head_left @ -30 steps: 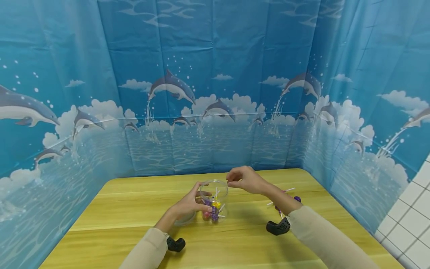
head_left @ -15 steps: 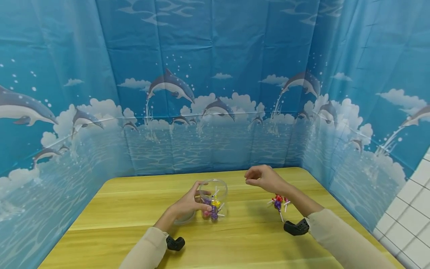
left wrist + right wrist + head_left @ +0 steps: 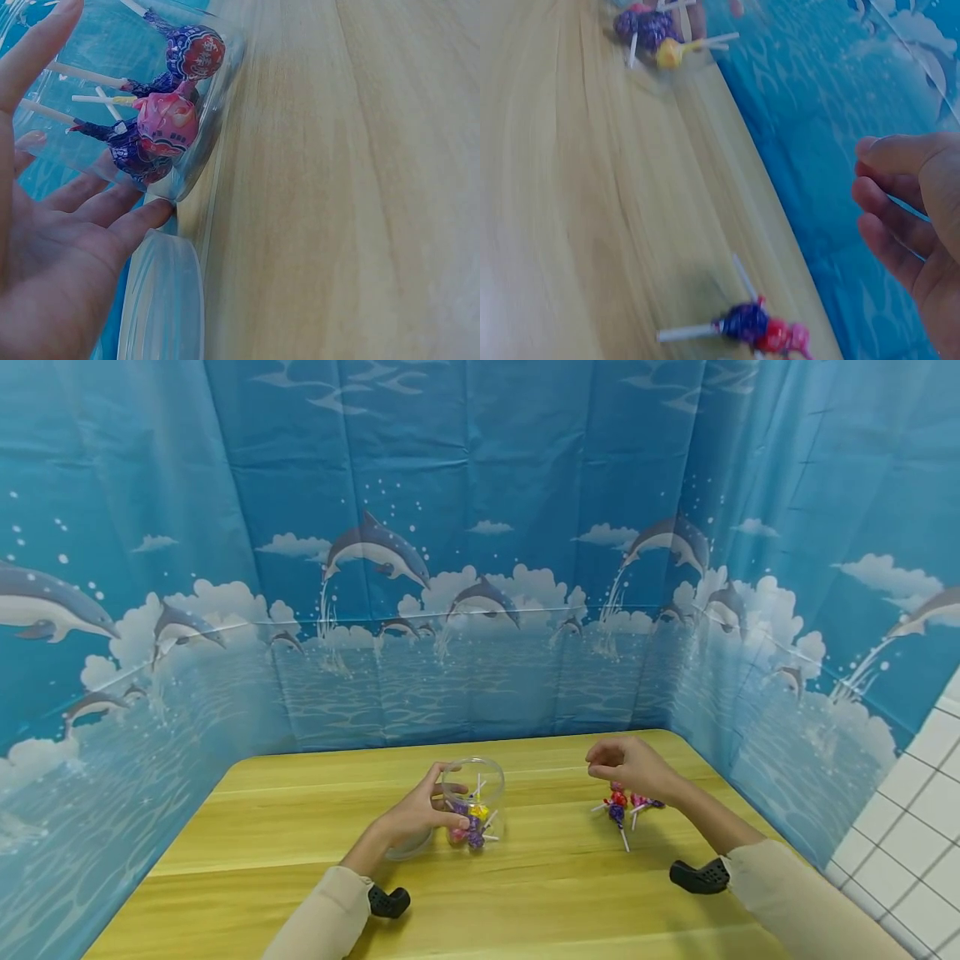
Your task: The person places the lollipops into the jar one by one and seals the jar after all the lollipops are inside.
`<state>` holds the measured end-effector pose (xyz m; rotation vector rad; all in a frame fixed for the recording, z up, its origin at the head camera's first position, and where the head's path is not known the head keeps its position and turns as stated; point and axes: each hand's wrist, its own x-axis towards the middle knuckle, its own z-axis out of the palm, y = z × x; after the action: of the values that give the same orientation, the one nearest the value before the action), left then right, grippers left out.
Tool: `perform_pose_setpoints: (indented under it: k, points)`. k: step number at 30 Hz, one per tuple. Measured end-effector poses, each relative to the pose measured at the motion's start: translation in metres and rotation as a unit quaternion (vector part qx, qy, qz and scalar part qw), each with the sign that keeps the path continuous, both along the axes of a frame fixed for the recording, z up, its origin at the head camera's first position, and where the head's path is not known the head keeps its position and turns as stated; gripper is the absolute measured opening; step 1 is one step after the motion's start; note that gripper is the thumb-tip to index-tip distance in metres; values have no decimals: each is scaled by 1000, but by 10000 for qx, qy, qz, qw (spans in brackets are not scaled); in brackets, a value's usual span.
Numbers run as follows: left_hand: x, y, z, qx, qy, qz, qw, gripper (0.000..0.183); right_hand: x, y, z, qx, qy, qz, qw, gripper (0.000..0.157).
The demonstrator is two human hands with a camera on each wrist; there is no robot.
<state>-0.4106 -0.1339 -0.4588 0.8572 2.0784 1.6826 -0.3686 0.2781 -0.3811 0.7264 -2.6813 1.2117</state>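
And here, on the left, the clear plastic jar is firmly gripped by the left hand: the fingers are spread round its far side, the thumb pressed to the near side. The jar is stood upright on the wood-grain table, its mouth uncovered. Just beside it, under the wrist, a clear round lid is seen lying on the table.

Inside, a little cluster of wrapped lollipops is displayed through the wall: a yellow lollipop, a pink lollipop and several purple lollipops, their white sticks pointed in different directions.

Over to the right, and the right hand is held raised, well apart from the jar! Its fingers are loosely curved and nothing is pinched; whether the thumb is touched by the forefinger cannot be told. Near it, on the table, a loose bunch is laid out: a red lollipop, a dark purple lollipop with its stick aimed toward the person, and a bright pink lollipop alongside.

Both forearms are covered by cream sleeves. Behind it all, the table is backed by a blue dolphin-print curtain, with white tiles glimpsed at the far right.
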Motion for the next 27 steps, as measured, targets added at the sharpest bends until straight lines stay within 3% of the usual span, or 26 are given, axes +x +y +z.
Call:
perform_pose_setpoints:
  k: [6,12,18,22,27]
  points:
    - [1,-1,-1,-56,6,32,10000,80,4,19,-9,-27,-254,-38,9997,16]
    - [-1,0,-1,-78,71,-9,9999,80,5,38,-21,308,1,-84,9995,9]
    - [0,-1,0,-30,48,-22,10000,82,7,53,-43,736,60,-199,9971,12]
    - [0,-1,1,-51,115,-21,9999,82,4,61,-62,1188,591,-321,9906,15]
    - [1,-1,2,-63,103,-8,9999,82,-1,68,-83,1361,1152,-302,9835,17]
